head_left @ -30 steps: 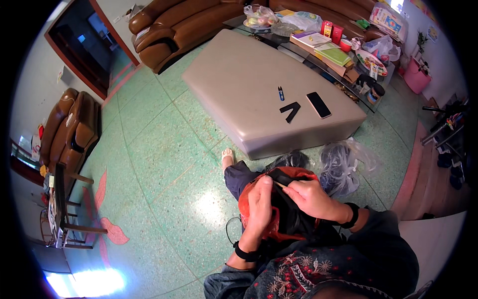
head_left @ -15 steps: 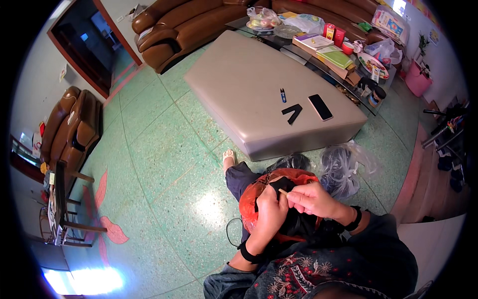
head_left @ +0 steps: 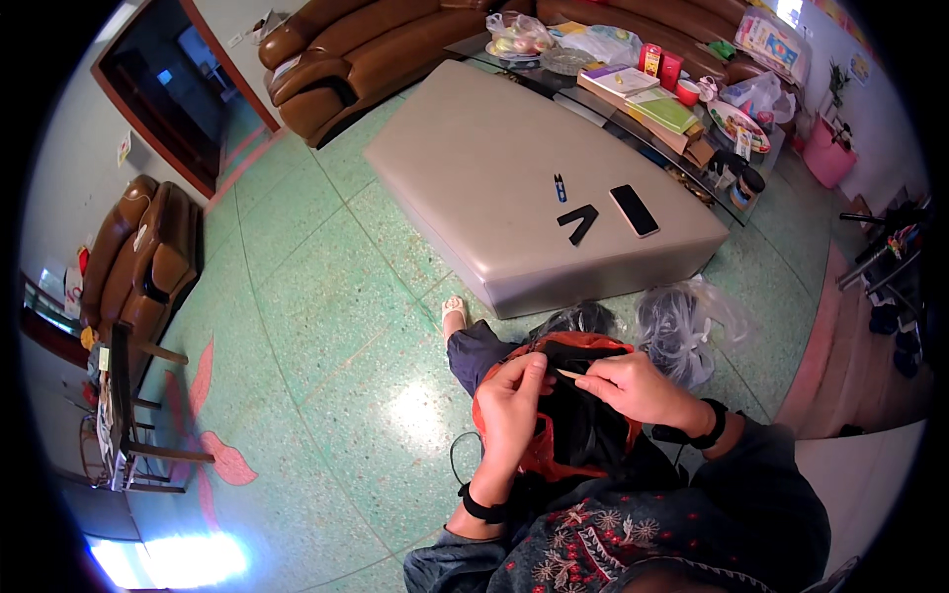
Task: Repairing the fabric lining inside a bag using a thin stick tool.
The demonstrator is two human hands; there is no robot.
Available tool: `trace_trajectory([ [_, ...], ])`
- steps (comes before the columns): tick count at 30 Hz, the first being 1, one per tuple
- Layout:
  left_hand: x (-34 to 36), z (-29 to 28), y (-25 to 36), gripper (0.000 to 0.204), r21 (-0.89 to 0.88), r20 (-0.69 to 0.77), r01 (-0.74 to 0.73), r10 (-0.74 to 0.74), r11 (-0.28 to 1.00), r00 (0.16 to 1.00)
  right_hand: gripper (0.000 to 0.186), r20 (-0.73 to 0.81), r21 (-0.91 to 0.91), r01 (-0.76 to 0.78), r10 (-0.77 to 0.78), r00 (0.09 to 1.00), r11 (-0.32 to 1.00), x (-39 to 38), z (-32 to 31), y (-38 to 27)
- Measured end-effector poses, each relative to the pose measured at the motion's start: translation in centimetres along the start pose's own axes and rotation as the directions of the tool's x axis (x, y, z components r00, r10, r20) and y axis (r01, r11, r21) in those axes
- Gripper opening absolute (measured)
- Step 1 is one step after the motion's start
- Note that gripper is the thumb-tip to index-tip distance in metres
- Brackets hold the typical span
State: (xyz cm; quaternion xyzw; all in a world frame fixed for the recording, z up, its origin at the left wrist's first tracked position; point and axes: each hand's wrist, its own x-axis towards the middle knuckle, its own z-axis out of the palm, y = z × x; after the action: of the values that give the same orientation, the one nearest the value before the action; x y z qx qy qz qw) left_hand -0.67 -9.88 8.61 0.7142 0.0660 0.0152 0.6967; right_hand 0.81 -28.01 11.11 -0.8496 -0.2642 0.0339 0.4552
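In my lap lies an orange-red plastic bag [head_left: 542, 450] with black cloth [head_left: 585, 425] spread inside and over it. My left hand [head_left: 509, 405] is closed in a pinch on the black cloth at the bag's upper part. Between the fingers of my right hand [head_left: 638, 390] is a thin pale stick [head_left: 570, 375], its tip pointing left toward the left thumb. The stick's other end is hidden in the right hand. Whether its tip touches the cloth, I cannot tell.
Ahead stands a beige padded bench [head_left: 474, 168] bearing blue thread snips [head_left: 560, 189], a folded black strip [head_left: 579, 224] and a phone [head_left: 634, 211]. Clear plastic bags [head_left: 682, 336] lie on the floor beside it. Beyond is a cluttered glass table [head_left: 732, 203].
My hands have moved apart, the left down and left, the right slightly right. More of the pale stick shows, and the black cloth is spread wider across the bag.
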Motion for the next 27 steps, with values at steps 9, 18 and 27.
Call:
trace_trajectory([
  [9,0.1,0.2,-0.5,0.02,-0.349,0.054,0.169,-0.16,0.922,0.986,0.021,-0.065,-0.345,0.177,-0.211,0.975,0.922,-0.9,1.8,0.2],
  [18,0.3,1.0,0.4,0.024,-0.315,0.138,0.057,-0.013,0.947,0.99,0.015,-0.123,-0.208,0.131,-0.159,0.98,0.969,0.0,1.6,0.2],
  [27,-0.3,1.9,-1.4,0.018,-0.026,0.075,-0.219,0.22,0.975,0.973,0.02,0.074,0.277,-0.229,0.217,0.973,0.933,-0.6,-0.1,-1.0],
])
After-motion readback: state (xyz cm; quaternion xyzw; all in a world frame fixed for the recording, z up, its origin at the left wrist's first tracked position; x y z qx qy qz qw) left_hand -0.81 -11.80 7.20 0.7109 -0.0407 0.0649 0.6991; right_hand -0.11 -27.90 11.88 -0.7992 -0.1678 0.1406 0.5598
